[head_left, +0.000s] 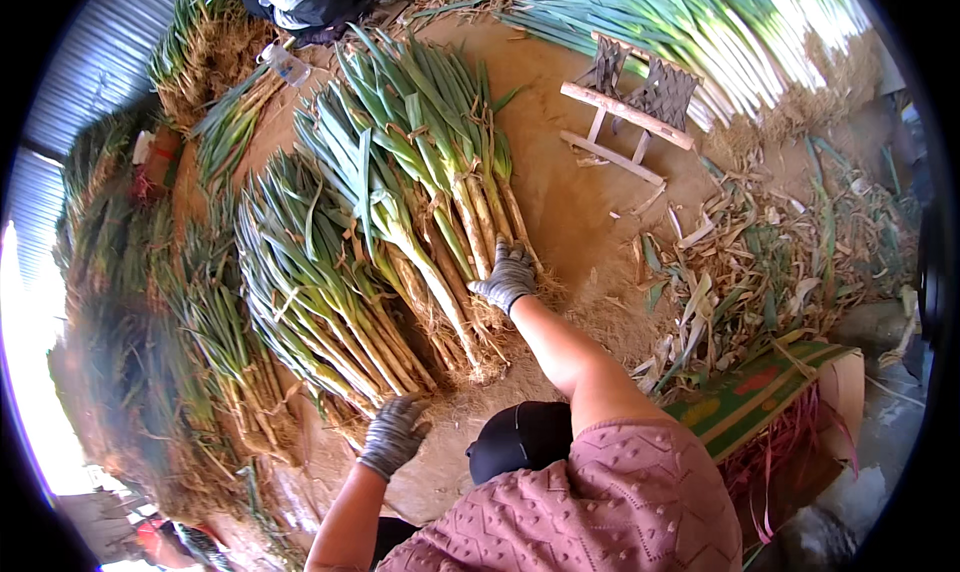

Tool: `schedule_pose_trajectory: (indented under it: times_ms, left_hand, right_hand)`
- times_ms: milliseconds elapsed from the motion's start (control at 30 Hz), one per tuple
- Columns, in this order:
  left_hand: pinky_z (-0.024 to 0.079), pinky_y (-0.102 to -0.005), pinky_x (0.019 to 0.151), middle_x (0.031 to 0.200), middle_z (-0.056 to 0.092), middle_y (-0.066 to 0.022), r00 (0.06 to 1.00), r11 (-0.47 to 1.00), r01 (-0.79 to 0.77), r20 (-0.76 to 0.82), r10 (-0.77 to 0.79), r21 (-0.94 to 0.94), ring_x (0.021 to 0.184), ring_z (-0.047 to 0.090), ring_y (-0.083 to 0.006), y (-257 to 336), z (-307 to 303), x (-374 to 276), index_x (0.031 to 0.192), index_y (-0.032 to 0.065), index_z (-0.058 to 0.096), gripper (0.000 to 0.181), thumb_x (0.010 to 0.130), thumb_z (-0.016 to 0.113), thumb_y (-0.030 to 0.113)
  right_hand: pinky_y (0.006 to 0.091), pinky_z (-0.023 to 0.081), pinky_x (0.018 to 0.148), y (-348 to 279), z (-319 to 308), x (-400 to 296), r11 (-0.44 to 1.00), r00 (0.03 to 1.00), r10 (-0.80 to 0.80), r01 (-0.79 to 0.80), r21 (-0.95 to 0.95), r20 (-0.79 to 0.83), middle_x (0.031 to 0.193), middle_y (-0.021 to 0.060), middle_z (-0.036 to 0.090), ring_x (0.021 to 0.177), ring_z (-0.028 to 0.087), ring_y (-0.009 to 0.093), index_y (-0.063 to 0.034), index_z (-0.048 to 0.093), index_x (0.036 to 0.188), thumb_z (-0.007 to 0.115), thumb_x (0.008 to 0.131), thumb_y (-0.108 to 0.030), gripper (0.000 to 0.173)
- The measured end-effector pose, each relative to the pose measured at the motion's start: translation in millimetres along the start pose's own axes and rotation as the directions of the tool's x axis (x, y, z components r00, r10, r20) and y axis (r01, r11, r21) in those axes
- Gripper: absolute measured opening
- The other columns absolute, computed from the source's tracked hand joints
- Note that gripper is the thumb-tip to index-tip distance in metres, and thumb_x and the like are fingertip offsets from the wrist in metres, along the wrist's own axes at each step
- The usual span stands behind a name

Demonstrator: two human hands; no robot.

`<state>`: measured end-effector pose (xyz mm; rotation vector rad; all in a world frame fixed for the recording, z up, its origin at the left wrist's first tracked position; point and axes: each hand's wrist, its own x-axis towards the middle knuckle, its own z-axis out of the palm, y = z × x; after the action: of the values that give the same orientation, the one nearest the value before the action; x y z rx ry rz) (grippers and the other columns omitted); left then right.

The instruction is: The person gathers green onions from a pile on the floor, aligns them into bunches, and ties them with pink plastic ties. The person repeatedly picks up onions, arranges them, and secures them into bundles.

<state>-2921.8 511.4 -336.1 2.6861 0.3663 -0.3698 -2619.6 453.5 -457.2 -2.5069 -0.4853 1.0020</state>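
Observation:
My right hand [508,273], in a grey striped glove, lies with thumb and fingers spread on the lower stalks of a heap of scallions [450,144]. Their leaves point away from me and the roots face my side. My left hand [394,433], gloved alike, is at the root ends of a neighbouring scallion bundle [330,287]. Its thumb stands apart from the fingers, and I see nothing held in it. Whether its fingertips touch the roots is hard to tell. One thick scallion [420,261] lies slantwise on top, between the two heaps.
A low wooden stool [626,114] with a woven seat is on the dirt floor ahead right, before a large scallion pile [675,39]. Stripped leaves [765,249] cover the right side. Near me is a cardboard box [772,392] with pink strands. More bundles [240,369] line the left.

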Motion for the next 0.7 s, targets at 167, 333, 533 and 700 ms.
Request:
schedule_pose_trajectory:
  times_ms: [167,333,533,700]
  left_hand:
    - [0.038,-0.0384,0.090,0.112,0.054,-0.0097,0.996,0.999,-0.011,0.090,0.015,-0.047,0.104,0.049,-0.0282,35.3,-0.1,29.4,0.107,0.0092,0.055,0.033,0.081,0.055,0.028]
    - [0.041,-0.0381,0.087,0.106,0.057,-0.0127,0.995,0.984,0.068,0.082,-0.055,-0.165,0.100,0.052,-0.0301,19.9,-0.8,32.0,0.106,0.0090,0.057,0.030,0.082,0.055,0.027]
    - [0.043,-0.0374,0.084,0.103,0.058,-0.0152,0.992,0.915,0.107,0.097,-0.074,-0.389,0.097,0.054,-0.0321,-32.4,17.6,23.1,0.108,0.0070,0.056,0.033,0.083,0.054,0.028]
    - [0.040,-0.0393,0.088,0.109,0.055,-0.0160,0.964,0.876,-0.250,-0.020,0.266,-0.412,0.103,0.051,-0.0328,-61.0,33.6,35.4,0.110,0.0070,0.055,0.035,0.084,0.051,0.031]
  right_hand:
    - [0.0407,0.024,0.104,15.5,-31.6,10.5,0.992,0.993,-0.089,0.081,0.099,0.083,0.138,0.0218,0.023,0.127,0.025,0.035,-0.0076,0.012,0.138,0.077,0.057,-0.042,0.110]
    - [0.0348,0.034,0.098,30.4,-36.2,30.7,0.843,0.990,-0.020,-0.060,0.534,0.143,0.126,0.0210,0.042,0.114,0.043,0.033,-0.0042,0.016,0.137,0.079,0.052,-0.018,0.107]
    - [0.0351,0.037,0.091,82.9,-68.8,28.2,0.660,0.916,-0.233,-0.099,0.745,0.328,0.114,0.0160,0.053,0.105,0.049,0.026,-0.0021,0.052,0.115,0.073,0.060,-0.036,0.069]
    - [0.0319,0.027,0.101,145.3,-89.5,7.9,0.933,0.966,0.257,-0.240,-0.267,0.032,0.129,0.0135,0.044,0.119,0.041,0.026,0.0001,0.045,0.122,0.049,0.083,-0.045,0.060]
